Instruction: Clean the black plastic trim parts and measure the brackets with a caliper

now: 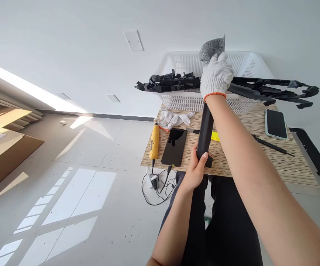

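My bare left hand (pixel 198 168) is closed around the near end of a long black plastic trim strip (pixel 205 127), thumb on top. The strip runs away from me and passes out of sight under my right hand (pixel 216 75), which wears a white knit glove with an orange cuff. A fuzzy grey cloth (pixel 212 48) is bunched in the gloved fingers and sticks out past them. Whether the cloth touches the strip is hidden by the glove. Behind it, more black trim pieces (pixel 173 82) lie across a white plastic basket (pixel 176 101).
On the wood-striped table (pixel 248 147) lie a yellow corded rotary tool (pixel 154 142), a dark-screened tablet or phone (pixel 174 147), a spare glove (pixel 173 119), a yellow-handled knife (pixel 215 136), a black screwdriver-like tool (pixel 270 144) and a phone (pixel 276 123). Cables (pixel 160 184) hang at the left edge.
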Motion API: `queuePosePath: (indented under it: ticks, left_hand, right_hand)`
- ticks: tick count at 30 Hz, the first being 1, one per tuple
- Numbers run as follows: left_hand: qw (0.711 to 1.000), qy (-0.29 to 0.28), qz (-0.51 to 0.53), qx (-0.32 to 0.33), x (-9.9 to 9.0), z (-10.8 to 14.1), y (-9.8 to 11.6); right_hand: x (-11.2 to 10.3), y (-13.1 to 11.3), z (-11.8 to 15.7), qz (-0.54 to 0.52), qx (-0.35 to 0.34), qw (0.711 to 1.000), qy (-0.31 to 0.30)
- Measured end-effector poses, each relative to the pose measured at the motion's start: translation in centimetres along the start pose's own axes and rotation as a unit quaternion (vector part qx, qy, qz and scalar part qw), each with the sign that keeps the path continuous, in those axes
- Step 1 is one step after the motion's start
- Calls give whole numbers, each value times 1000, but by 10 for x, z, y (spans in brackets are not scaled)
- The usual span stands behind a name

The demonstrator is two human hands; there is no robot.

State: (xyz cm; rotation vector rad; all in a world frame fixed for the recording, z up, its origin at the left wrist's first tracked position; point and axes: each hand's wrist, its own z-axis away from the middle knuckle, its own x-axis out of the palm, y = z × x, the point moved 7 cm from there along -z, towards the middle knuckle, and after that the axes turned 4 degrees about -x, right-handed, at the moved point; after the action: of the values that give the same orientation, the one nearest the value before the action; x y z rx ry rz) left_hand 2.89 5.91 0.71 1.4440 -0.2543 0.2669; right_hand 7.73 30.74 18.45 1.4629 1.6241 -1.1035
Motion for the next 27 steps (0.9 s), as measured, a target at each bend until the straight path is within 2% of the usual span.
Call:
queuePosePath:
  ticks: [5, 11, 15, 21, 27]
  left_hand:
    - [1000, 3, -13, 1, -2, -1, -4]
    - [999, 42, -33, -5, -7, -4, -9]
    - [998, 52, -18, -14, -8, -5, -10]
    - [997, 72, 11, -26, -9, -5, -10]
    - [999, 33, 30, -16, -5, -8, -12]
  right_hand:
    - [1, -2, 14, 26, -2, 1000, -2]
    - [-2, -4, 42, 13, -24, 1000, 13]
    - [0, -3, 63, 28, -35, 999, -9]
    - [0, 1, 83, -17, -31, 998, 51]
    - [-2, -1, 108, -19, -41, 998, 40]
